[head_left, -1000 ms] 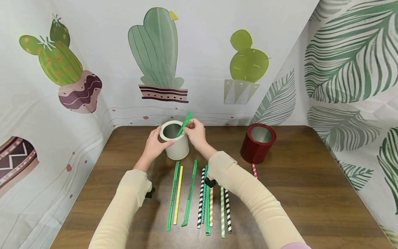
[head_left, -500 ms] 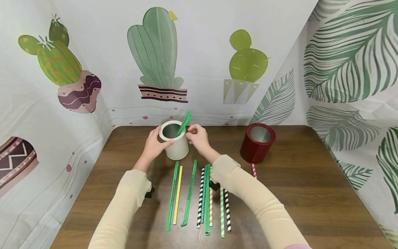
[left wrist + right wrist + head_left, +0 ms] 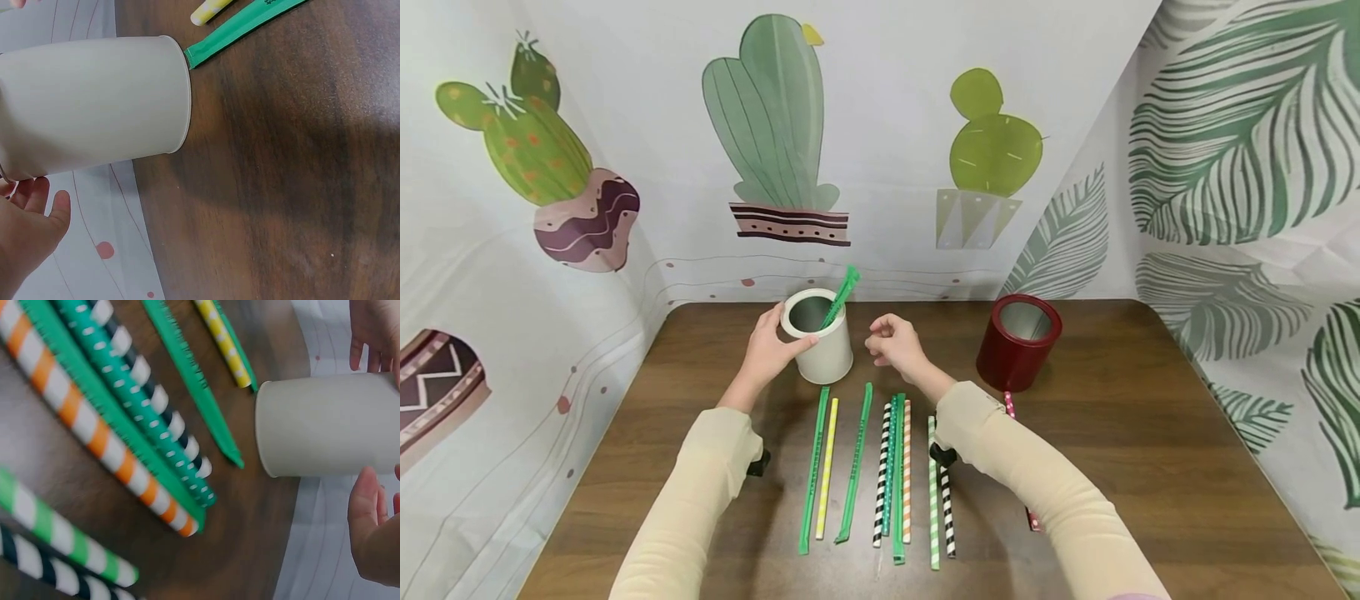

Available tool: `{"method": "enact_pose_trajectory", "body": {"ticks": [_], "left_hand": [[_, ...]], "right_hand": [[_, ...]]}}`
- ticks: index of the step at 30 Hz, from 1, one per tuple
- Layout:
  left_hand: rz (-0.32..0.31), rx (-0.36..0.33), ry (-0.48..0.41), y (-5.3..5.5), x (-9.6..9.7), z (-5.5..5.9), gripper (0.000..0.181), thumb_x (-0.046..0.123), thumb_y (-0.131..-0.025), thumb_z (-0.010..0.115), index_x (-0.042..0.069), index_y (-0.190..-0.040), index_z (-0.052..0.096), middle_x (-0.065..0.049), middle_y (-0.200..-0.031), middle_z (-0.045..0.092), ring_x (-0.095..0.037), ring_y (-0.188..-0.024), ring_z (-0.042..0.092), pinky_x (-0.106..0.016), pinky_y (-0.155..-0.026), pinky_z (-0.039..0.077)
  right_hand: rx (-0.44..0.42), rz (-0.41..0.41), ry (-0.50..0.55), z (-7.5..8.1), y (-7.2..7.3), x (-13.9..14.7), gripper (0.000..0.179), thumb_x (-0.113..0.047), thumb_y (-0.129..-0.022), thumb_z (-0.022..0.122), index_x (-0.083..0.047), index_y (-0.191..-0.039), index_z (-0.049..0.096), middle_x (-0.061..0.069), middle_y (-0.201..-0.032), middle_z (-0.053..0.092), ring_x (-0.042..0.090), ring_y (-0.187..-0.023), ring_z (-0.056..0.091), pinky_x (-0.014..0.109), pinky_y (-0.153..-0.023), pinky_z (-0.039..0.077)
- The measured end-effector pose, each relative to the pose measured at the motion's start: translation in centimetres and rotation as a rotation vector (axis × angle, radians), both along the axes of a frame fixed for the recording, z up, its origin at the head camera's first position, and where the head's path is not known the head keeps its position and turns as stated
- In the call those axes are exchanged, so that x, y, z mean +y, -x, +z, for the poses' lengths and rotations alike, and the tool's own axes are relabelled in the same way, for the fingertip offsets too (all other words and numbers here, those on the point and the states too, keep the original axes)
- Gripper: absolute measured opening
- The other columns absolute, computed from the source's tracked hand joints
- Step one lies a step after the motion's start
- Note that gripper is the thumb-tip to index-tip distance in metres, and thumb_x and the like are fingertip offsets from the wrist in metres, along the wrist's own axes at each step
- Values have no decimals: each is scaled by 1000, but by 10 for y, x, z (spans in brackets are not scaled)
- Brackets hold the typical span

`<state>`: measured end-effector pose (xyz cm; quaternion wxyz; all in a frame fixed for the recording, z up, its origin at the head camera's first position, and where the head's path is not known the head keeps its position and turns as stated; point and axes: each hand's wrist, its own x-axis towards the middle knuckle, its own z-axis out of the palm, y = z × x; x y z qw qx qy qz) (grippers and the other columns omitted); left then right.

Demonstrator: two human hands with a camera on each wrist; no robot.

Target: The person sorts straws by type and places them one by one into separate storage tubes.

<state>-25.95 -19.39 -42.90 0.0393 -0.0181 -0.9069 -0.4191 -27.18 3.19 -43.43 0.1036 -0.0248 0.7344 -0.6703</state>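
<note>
My left hand (image 3: 766,350) grips the white can (image 3: 824,358) at its rim, thumb across the near side and fingers along the left. A green paper-wrapped straw (image 3: 844,292) leans inside the can, its upper end sticking out past the rim. My right hand (image 3: 901,346) hovers to the right of the can with loosely curled fingers and nothing in them. In the right wrist view, the right hand (image 3: 378,534) is beside the can wall (image 3: 325,425). The can's wall (image 3: 94,106) fills much of the left wrist view.
Several straws lie in front of the can: green wrapped (image 3: 854,467), yellow (image 3: 827,471), orange-striped (image 3: 907,475), light green-striped (image 3: 934,500) and black-striped (image 3: 878,500). A red can (image 3: 1018,350) stands at the back right. One pink dotted straw (image 3: 1010,404) is partly hidden by the right sleeve.
My right hand has let go of the green wrapped straw and moved right, away from the white can. The straw stays leaning in the can; the left hand keeps its grip.
</note>
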Motion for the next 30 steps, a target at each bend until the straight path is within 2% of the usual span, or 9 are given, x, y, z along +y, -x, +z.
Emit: {"method": "enact_pose_trajectory", "body": {"ticks": [6,13,21,30], "left_hand": [[-3,-4,2,0,-1,1,93,45,-72,68,3,-140,20,-16,-143,21,-33,-131,23,-51,-102,24],[-7,-8,7,1,-1,0,93,46,-72,67,4,-140,20,-16,-143,21,-33,-131,23,-51,-102,24],[-5,-14,11,1,0,0,92,47,-73,66,5,-140,19,-15,-144,20,-34,-131,22,-52,-102,24],[-3,-1,13,2,-1,-1,94,47,-72,67,3,-140,20,-17,-143,21,-35,-130,23,-52,-102,24]], "right_hand": [[-56,22,-10,-10,-8,12,19,4,-77,57,-1,-94,51,1,-72,52,11,-57,53,24,-47,48],[-115,50,-30,-25,-18,22,20,5,-77,57,-1,-95,50,6,-76,55,20,-63,56,27,-48,49],[-160,129,-56,-41,-35,29,33,3,-78,54,8,-109,46,7,-80,55,21,-68,57,32,-54,51],[-257,174,-63,-58,-52,36,34,5,-75,54,6,-108,47,11,-80,56,20,-67,57,33,-54,52]]}}
